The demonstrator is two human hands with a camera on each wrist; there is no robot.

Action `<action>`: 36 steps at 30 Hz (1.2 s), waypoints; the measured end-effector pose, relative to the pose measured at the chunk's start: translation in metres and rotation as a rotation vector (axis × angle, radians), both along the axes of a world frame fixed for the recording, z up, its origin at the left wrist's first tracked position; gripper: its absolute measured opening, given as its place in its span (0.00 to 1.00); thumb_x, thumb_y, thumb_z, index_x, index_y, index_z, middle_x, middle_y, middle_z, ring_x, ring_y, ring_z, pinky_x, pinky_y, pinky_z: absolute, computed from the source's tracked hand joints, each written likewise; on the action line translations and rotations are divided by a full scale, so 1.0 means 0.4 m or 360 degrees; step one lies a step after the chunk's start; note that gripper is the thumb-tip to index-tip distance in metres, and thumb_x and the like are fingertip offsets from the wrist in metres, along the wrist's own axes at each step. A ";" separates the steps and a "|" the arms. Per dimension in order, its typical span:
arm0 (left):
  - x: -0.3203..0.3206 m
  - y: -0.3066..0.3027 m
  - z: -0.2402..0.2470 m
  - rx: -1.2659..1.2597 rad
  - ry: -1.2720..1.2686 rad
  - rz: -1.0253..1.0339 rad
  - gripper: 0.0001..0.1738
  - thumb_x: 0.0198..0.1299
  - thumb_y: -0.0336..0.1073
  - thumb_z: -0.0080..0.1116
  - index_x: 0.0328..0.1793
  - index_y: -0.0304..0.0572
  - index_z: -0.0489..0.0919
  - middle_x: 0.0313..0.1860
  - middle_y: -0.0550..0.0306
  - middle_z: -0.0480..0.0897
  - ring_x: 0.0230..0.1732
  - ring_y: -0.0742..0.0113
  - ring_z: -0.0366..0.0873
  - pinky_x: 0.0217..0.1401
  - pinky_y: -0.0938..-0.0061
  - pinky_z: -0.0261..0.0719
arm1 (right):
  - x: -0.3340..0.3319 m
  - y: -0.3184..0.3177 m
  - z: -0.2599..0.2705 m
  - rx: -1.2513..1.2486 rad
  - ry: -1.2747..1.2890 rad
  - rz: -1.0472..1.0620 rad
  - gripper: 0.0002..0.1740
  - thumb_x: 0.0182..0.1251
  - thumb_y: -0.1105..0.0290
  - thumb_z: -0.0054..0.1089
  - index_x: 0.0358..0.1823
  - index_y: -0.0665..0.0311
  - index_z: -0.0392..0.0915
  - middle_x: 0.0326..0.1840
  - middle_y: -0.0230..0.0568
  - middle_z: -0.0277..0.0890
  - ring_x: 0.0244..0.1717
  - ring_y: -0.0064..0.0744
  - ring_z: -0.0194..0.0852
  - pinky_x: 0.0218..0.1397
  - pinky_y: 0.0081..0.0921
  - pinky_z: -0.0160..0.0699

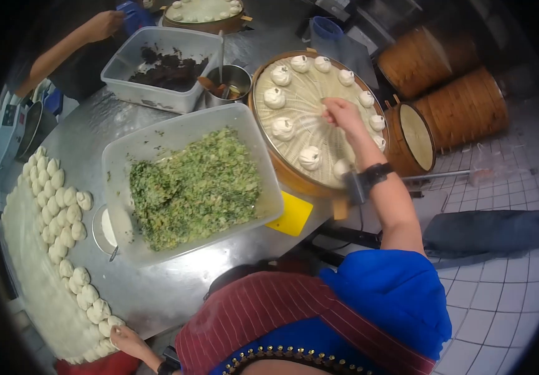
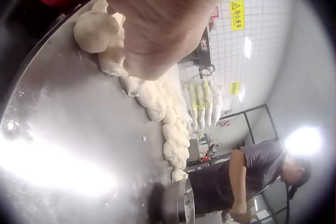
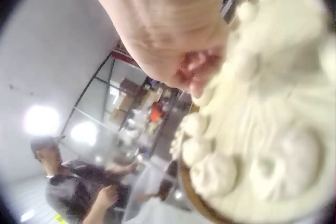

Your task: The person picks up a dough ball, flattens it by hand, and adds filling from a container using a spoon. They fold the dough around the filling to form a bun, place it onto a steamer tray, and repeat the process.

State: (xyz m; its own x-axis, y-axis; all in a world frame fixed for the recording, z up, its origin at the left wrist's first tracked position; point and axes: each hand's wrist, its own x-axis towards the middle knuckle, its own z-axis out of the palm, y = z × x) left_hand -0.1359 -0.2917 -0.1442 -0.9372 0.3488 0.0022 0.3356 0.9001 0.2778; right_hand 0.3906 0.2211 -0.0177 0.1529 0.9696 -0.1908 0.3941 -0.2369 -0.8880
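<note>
My left hand (image 1: 129,342) is at the near end of a row of pale dough pieces (image 1: 69,215), its fingertips curled at one piece. The left wrist view shows the hand (image 2: 163,22) over the dough pieces (image 2: 152,98), covering part of them. Over the middle of a round steamer (image 1: 263,140), my right hand (image 1: 344,119) has its fingers bunched, with nothing clearly visible in them. Pleated buns (image 1: 310,157) ring its ridged liner (image 1: 304,119). In the right wrist view the hand (image 3: 173,29) hides its fingertips' contact; a pleated bun (image 3: 214,174) sits near the rim.
A tub of chopped green filling (image 1: 194,187) stands centrally, with a dark-filling tub (image 1: 173,69) and a metal pot (image 1: 235,81) behind. A small bowl (image 1: 104,231) and yellow card (image 1: 291,214) are beside it. Stacked steamers (image 1: 463,109) stand right; another person's arm (image 1: 73,44) reaches in.
</note>
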 end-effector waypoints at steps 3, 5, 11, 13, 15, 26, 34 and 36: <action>-0.004 -0.003 -0.018 -0.0006 0.0078 -0.0006 0.23 0.65 0.39 0.49 0.58 0.26 0.72 0.54 0.35 0.74 0.51 0.43 0.75 0.53 0.60 0.73 | 0.139 0.070 -0.052 0.0018 -0.0314 -0.0077 0.12 0.63 0.64 0.57 0.39 0.64 0.83 0.25 0.33 0.79 0.23 0.19 0.73 0.28 0.18 0.70; 0.007 0.012 -0.013 -0.0028 0.0112 -0.0035 0.22 0.65 0.39 0.50 0.58 0.26 0.72 0.54 0.35 0.74 0.52 0.42 0.74 0.55 0.60 0.72 | 0.159 0.074 -0.037 0.0060 -0.0528 -0.0037 0.12 0.62 0.64 0.56 0.37 0.64 0.83 0.24 0.34 0.79 0.22 0.20 0.73 0.29 0.20 0.71; 0.074 0.058 0.019 -0.0042 0.0162 -0.0079 0.21 0.63 0.38 0.51 0.57 0.28 0.73 0.54 0.36 0.75 0.54 0.42 0.73 0.57 0.60 0.70 | 0.173 0.107 -0.009 0.0110 -0.0936 0.0169 0.15 0.59 0.59 0.60 0.36 0.64 0.84 0.26 0.35 0.81 0.26 0.22 0.78 0.33 0.22 0.75; 0.082 0.058 0.019 -0.0113 0.0148 -0.0111 0.20 0.64 0.38 0.51 0.57 0.30 0.74 0.53 0.37 0.76 0.55 0.42 0.73 0.58 0.60 0.70 | 0.171 0.119 -0.006 0.0125 -0.1021 0.0252 0.15 0.58 0.59 0.60 0.36 0.64 0.84 0.26 0.35 0.81 0.27 0.23 0.78 0.34 0.23 0.75; 0.082 0.041 0.007 -0.0115 0.0144 -0.0092 0.20 0.63 0.38 0.52 0.56 0.30 0.75 0.52 0.37 0.76 0.55 0.42 0.73 0.58 0.60 0.70 | 0.168 0.123 -0.003 0.0245 -0.1355 0.0360 0.15 0.56 0.58 0.61 0.33 0.63 0.83 0.27 0.35 0.81 0.27 0.23 0.78 0.38 0.24 0.75; 0.084 -0.004 0.015 -0.0004 0.0160 -0.0008 0.20 0.63 0.40 0.52 0.52 0.30 0.78 0.51 0.39 0.79 0.54 0.46 0.75 0.58 0.62 0.71 | 0.219 0.191 -0.070 -0.0301 -0.0371 0.0101 0.08 0.53 0.70 0.67 0.32 0.65 0.81 0.22 0.33 0.77 0.18 0.18 0.70 0.17 0.15 0.61; 0.079 -0.078 0.017 0.0119 0.0105 0.0313 0.24 0.63 0.44 0.51 0.55 0.28 0.76 0.47 0.37 0.81 0.48 0.45 0.78 0.53 0.61 0.74 | 0.262 0.224 -0.121 0.0231 -0.1244 0.0304 0.12 0.62 0.66 0.55 0.39 0.65 0.82 0.32 0.41 0.80 0.31 0.33 0.75 0.34 0.29 0.70; 0.014 -0.177 -0.095 0.0190 0.0332 0.0372 0.19 0.63 0.39 0.53 0.51 0.29 0.78 0.47 0.39 0.81 0.46 0.51 0.79 0.50 0.64 0.75 | 0.207 0.199 -0.095 0.0450 -0.1006 0.0046 0.15 0.64 0.66 0.49 0.47 0.62 0.81 0.41 0.50 0.82 0.46 0.49 0.78 0.51 0.41 0.74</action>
State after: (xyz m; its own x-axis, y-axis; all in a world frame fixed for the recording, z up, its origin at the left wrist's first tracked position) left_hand -0.1303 -0.3624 -0.1823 -0.9669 0.1101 0.2304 0.1846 0.9248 0.3327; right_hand 0.4732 0.3009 -0.0559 0.1248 0.9744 0.1868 0.8591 -0.0119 -0.5117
